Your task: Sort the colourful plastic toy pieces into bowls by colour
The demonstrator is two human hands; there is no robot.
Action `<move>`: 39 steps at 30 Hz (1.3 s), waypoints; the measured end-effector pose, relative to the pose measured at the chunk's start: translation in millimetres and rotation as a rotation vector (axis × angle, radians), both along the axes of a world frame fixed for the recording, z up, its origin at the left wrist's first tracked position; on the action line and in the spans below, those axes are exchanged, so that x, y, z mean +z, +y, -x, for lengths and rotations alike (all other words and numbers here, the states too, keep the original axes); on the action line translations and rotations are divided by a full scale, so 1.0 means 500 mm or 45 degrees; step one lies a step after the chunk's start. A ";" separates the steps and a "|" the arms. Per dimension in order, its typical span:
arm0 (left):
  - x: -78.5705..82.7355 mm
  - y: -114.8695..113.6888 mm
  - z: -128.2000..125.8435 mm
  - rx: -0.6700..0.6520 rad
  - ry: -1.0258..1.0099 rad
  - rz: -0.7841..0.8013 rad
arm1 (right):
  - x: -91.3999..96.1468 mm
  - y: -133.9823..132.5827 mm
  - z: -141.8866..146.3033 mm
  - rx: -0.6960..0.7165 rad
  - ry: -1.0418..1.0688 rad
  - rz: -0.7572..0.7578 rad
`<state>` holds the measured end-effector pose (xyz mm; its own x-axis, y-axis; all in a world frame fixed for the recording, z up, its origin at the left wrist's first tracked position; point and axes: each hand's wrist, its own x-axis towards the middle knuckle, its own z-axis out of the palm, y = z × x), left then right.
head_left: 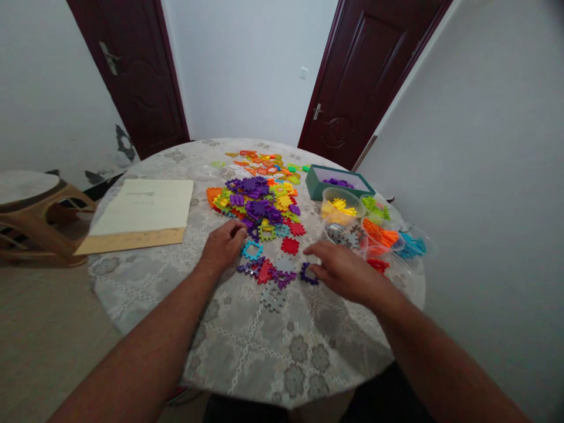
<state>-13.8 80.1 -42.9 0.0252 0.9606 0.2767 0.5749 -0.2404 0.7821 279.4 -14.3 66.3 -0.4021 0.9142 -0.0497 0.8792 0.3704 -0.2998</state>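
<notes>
My left hand (223,242) rests on the table with its fingers curled, at the near left edge of a heap of purple, yellow and green notched plastic building pieces (262,207); no piece shows in it. Just right of it lies a light blue square frame piece (252,242). My right hand (339,265) is open, index finger stretched out and thumb apart, beside a dark purple frame piece (304,275); whether the thumb touches it I cannot tell. Between the hands lie a red square piece (289,245), a pink-red piece (264,272) and a grey piece (273,298).
On the right stand clear tubs of sorted pieces: yellow (339,207), grey (346,235), orange (381,234) and blue (413,245). Behind them is a green box (315,183) holding purple pieces. A cream sheet (145,208) lies left. Orange pieces (259,161) spread at the back.
</notes>
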 end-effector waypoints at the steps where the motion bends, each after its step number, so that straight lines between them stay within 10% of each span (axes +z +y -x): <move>1: 0.000 0.000 0.000 0.001 -0.001 -0.001 | -0.025 -0.019 0.013 -0.029 -0.072 0.013; 8: 0.006 -0.004 -0.004 0.008 0.013 -0.006 | -0.130 -0.028 0.005 -0.204 -0.127 0.083; 21: 0.003 -0.005 -0.007 0.019 -0.028 0.005 | -0.072 -0.012 0.023 0.226 0.310 0.221; 39: -0.002 -0.004 -0.010 0.021 -0.054 -0.049 | -0.116 0.006 0.055 0.101 0.268 0.260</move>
<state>-8.8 78.3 -44.0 -0.0031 0.9495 0.3137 0.5455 -0.2613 0.7963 251.6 -11.2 8.3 -0.4927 0.8593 -0.1372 0.7607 0.3487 -0.5474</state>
